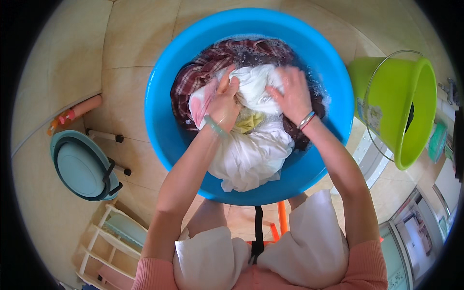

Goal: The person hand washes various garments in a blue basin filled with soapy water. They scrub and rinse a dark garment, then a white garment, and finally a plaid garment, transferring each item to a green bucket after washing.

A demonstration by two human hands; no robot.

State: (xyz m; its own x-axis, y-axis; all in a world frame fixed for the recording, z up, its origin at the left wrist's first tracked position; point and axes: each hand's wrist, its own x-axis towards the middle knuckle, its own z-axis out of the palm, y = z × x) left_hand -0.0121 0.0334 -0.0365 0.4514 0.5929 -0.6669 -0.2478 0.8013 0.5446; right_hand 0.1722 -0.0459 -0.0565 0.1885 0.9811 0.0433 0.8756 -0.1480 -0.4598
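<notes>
In front of me is a large blue basin (159,121) with soapy water and wet clothes. Bunched near its middle is a white cloth (253,87), held between my two hands. My left hand (224,104), a pale green bangle at its wrist, grips the cloth's left side. On the other side my right hand (292,92), slightly blurred, has its fingers curled onto the same cloth. Beneath lie a dark red plaid garment (186,94) and a pink-and-white piece (200,104). A yellow cloth (249,122) shows between my wrists, above a larger white garment (251,157) at the near side.
A lime green bucket (411,101) with a wire handle lies tilted at the right. To the left are folded teal basins (82,164), a pink bottle (82,107) and a white rack (104,241). Part of an orange stool (282,217) shows below the basin.
</notes>
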